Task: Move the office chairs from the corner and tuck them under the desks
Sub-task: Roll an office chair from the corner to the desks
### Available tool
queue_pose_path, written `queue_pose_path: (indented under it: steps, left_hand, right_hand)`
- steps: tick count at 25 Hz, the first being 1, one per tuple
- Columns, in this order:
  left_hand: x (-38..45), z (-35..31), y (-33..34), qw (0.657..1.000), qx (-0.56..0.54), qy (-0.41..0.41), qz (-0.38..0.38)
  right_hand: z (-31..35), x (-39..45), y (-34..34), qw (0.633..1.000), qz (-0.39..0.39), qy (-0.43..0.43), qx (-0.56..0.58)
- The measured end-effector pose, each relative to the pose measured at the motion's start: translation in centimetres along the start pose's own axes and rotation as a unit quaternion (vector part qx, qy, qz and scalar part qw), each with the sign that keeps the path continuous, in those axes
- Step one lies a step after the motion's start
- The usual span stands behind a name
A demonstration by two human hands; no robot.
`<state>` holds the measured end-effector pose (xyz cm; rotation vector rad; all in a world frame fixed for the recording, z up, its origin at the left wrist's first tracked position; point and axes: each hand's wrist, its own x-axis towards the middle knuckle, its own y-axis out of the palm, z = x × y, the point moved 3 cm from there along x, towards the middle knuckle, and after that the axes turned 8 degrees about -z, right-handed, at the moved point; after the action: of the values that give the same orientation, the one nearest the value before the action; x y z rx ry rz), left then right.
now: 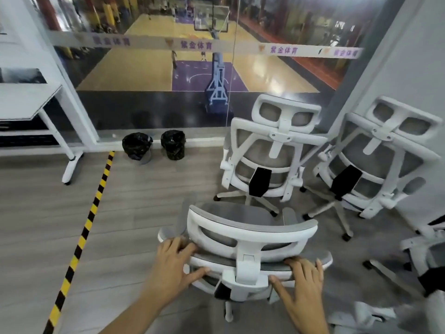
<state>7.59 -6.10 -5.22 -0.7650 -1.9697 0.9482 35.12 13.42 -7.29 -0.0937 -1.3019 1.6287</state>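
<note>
A white-framed office chair (pixel 250 235) with grey mesh stands right in front of me, its back toward me. My left hand (pixel 173 263) grips the left end of the backrest's top edge. My right hand (pixel 301 283) grips the right end of the same edge. Two more white mesh chairs stand in the corner beyond it, one in the middle (pixel 269 153) and one against the right wall (pixel 378 162), both facing away. Part of another chair (pixel 423 256) shows at the right edge. A white desk (pixel 29 102) stands at the far left.
Two small bins with black liners (pixel 137 145) (pixel 173 144) sit on the floor by the glass wall (pixel 192 68). A yellow-black hazard strip (pixel 84 227) runs diagonally across the wooden floor. The desk's wheeled leg (pixel 69 165) stands left of the strip.
</note>
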Motion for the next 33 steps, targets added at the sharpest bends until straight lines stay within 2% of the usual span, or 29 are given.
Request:
queue_pose_path:
  steps: [6,12,15,21,26,29,33]
  left_hand:
    - [-7.0,5.1,-6.1,0.987,0.054,-0.143,-0.045]
    - [-16.5,12.0,-14.0,0.953,0.11,-0.237,-0.152]
    - [-22.7,17.2,-17.0,0.927,0.144,-0.285,-0.199]
    - [-32.5,27.3,-25.4,0.868,0.173,-0.376,-0.274]
    - [-39.0,36.8,-34.5,0.841,0.195,-0.42,-0.281]
    - [-42.6,43.4,-39.9,0.809,0.194,-0.477,-0.284]
    - [-46.7,53.1,-46.3,0.788,0.195,-0.498,-0.304]
  right_hand:
    - [7.5,0.8,5.8,0.993,0.029,-0.089,0.072]
    - [21.0,-0.2,12.2,0.965,0.087,-0.195,0.154]
    - [29.6,-1.5,15.3,0.945,0.096,-0.245,0.196]
    - [46.9,-5.7,22.8,0.896,0.173,-0.324,0.25]
    - [62.3,-9.6,28.5,0.858,0.247,-0.363,0.265]
    - [72.7,-11.9,31.2,0.835,0.266,-0.39,0.282]
    - [85.6,-15.1,36.0,0.816,0.281,-0.397,0.311]
